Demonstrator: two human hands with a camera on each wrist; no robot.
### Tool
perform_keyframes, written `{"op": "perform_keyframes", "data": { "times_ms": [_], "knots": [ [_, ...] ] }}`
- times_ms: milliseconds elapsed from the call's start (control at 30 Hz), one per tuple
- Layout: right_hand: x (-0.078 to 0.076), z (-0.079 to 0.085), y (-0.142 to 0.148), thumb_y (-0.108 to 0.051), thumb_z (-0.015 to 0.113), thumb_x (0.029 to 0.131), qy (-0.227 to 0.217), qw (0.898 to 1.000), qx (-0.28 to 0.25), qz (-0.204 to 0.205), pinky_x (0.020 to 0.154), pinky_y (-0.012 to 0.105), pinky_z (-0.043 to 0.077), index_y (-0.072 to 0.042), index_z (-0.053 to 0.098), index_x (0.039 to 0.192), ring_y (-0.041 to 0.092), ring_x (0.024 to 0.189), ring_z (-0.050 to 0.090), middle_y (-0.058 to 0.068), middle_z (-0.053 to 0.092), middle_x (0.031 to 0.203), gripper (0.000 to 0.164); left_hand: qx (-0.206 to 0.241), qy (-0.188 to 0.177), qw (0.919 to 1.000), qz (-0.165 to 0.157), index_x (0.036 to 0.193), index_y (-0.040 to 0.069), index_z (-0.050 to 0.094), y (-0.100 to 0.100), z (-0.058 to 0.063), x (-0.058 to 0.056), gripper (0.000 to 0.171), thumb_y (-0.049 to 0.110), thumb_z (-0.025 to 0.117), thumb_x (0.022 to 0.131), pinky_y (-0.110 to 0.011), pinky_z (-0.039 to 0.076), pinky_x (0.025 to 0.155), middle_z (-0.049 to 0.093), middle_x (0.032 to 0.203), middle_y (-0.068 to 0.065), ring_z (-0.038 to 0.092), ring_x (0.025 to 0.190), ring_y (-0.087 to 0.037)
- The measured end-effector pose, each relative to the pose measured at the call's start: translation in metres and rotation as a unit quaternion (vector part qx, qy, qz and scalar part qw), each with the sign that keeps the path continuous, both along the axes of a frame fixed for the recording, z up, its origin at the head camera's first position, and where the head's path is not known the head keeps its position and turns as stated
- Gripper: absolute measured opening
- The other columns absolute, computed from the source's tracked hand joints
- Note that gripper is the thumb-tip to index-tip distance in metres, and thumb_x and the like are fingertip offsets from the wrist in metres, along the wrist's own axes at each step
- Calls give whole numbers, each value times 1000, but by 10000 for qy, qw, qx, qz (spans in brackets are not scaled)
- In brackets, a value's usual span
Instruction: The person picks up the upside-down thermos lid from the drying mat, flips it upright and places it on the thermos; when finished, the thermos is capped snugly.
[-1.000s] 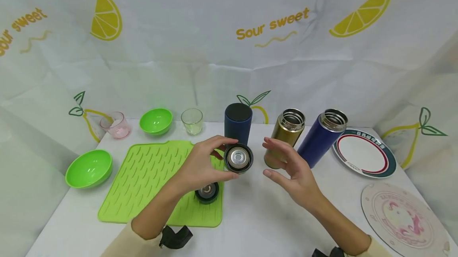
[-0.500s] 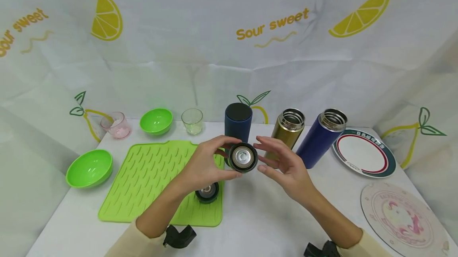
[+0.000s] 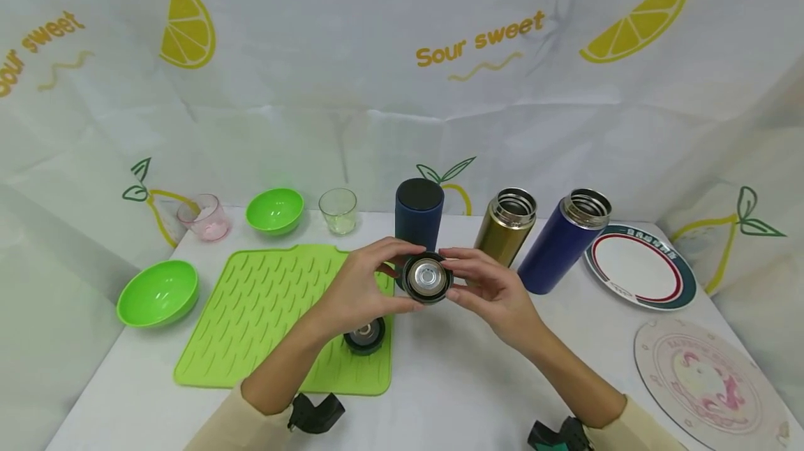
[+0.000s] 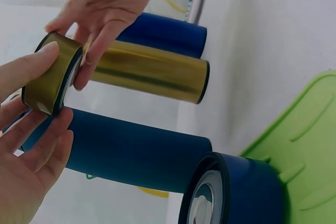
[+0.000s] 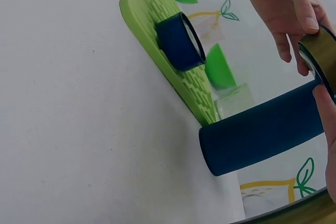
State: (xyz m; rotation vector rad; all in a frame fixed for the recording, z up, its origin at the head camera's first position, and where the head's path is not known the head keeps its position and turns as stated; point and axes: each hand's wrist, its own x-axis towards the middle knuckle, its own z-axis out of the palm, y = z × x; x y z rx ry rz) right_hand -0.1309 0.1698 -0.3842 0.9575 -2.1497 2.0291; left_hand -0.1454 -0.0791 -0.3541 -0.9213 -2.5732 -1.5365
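Observation:
Both hands hold a gold bottle lid (image 3: 427,277) in front of me, its steel-lined underside turned toward the head camera. My left hand (image 3: 361,282) pinches its left side between thumb and fingers. On the lid's right rim lie the thumb and fingertips of my right hand (image 3: 493,292). The left wrist view shows the gold outer wall of the lid (image 4: 55,74). Behind the hands stand a gold thermos bottle (image 3: 504,233) and a blue thermos bottle (image 3: 561,248), both uncapped with bare steel necks. A dark blue bottle (image 3: 419,217) with a dark top stands left of them.
A blue lid (image 5: 179,43) lies underside up on the green drying mat (image 3: 251,325). Two green bowls (image 3: 157,294), a pink glass (image 3: 207,220) and a clear glass (image 3: 339,210) stand at the left and back. A plate (image 3: 641,266) and a round pink mat (image 3: 710,381) lie right.
My right hand has moved left from beside the gold bottle and now touches the lid. The lid, in my left hand, has shifted slightly right.

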Motion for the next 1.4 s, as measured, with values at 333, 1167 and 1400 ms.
{"op": "perform_keyframes", "data": {
  "times_ms": [333,1167,1400],
  "knots": [
    [-2,-1,-1,13,71,86,120,9999,-107,-50,93,23,59,15,64,125,6,123,63,-7,62,137,39,106,29,9999,-76,142,12,59,-1,-4,0,73,11,90,76,-27,62,86,66,131,-5,70,99,-18],
    [3,-1,-6,7,75,85,92,9999,-114,-2,90,29,61,15,66,120,7,119,67,-6,62,135,37,616,-1105,9919,110,133,12,62,-3,-11,8,41,21,73,94,-25,60,74,70,116,-15,75,86,-12],
    [2,1,-4,11,74,84,255,9995,-168,58,91,29,62,15,67,119,8,119,67,-5,62,136,36,694,-1111,9912,197,131,17,62,0,-9,8,40,18,74,94,-25,61,78,70,116,-9,72,88,-14]
  ]
}}
